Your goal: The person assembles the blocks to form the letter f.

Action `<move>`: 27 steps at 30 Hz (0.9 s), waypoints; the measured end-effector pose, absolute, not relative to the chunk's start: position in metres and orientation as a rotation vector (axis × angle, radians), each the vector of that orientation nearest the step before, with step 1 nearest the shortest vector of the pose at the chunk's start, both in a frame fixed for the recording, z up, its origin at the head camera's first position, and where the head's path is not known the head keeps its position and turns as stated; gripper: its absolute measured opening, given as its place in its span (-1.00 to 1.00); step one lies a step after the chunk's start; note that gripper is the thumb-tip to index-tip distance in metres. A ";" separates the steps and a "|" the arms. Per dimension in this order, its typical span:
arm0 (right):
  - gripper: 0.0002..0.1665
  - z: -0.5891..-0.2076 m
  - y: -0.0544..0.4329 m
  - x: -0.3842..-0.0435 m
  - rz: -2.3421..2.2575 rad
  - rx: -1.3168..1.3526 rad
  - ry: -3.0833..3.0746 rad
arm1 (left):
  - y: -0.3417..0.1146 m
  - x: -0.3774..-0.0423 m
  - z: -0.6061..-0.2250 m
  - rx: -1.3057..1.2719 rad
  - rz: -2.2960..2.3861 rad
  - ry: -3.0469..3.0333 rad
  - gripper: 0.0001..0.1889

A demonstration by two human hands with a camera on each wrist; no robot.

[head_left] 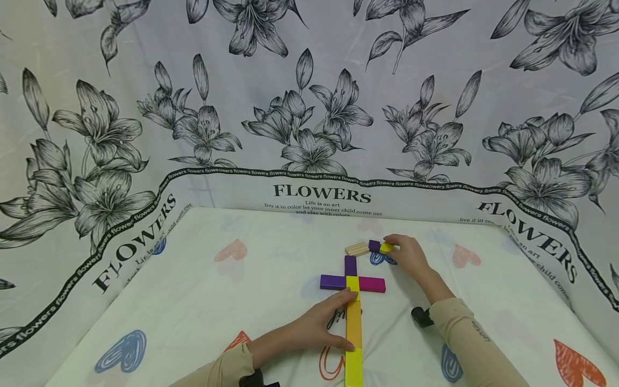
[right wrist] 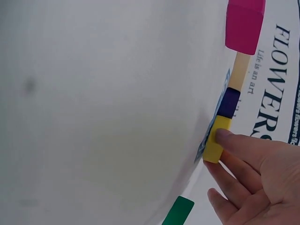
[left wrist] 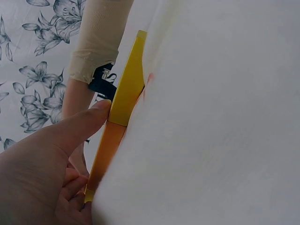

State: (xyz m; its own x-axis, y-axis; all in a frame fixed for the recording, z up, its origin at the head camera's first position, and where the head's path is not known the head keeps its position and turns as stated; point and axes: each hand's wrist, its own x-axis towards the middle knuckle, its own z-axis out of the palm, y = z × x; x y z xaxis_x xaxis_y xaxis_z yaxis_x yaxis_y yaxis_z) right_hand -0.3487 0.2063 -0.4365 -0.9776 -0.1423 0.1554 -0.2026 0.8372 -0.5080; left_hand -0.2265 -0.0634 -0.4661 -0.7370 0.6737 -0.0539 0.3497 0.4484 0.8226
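With thumb and fingers, my right hand [head_left: 408, 256] pinches a small yellow block [right wrist: 216, 139]. That block touches a short dark purple block [right wrist: 229, 102], which stands at the end of some pale wooden pieces [head_left: 357, 249]. My left hand [head_left: 314, 325] rests along the left side of a straight column. Its thumb is near the joint of an orange block [head_left: 354, 325] and a long yellow block [head_left: 354, 368]; its fingertips touch a shorter yellow block [head_left: 352, 281]. A purple block [head_left: 332, 282] and a magenta block [head_left: 372, 285] flank the column; another purple block [head_left: 350, 265] tops it.
A green block [right wrist: 179, 211] lies low in the right wrist view. The white cloth [head_left: 271, 252] under the blocks has printed hearts. Behind it hangs a flower-patterned curtain [head_left: 300, 107]. Black devices are strapped at both wrists.
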 end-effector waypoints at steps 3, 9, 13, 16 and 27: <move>-0.55 -0.436 0.206 -0.348 0.813 0.276 -2.906 | -0.063 -0.227 -0.466 0.867 1.193 2.329 -0.03; -0.54 -0.437 0.207 -0.348 0.820 0.266 -2.926 | -0.063 -0.227 -0.466 0.865 1.188 2.329 -0.03; -0.53 -0.437 0.207 -0.348 0.830 0.261 -2.932 | -0.063 -0.227 -0.466 0.852 1.184 2.328 -0.03; -0.52 -0.437 0.208 -0.347 0.848 0.251 -2.930 | -0.063 -0.227 -0.467 0.848 1.183 2.329 -0.03; -0.51 -0.431 0.230 -0.339 0.878 0.272 -2.840 | -0.063 -0.227 -0.468 0.865 1.193 2.332 -0.03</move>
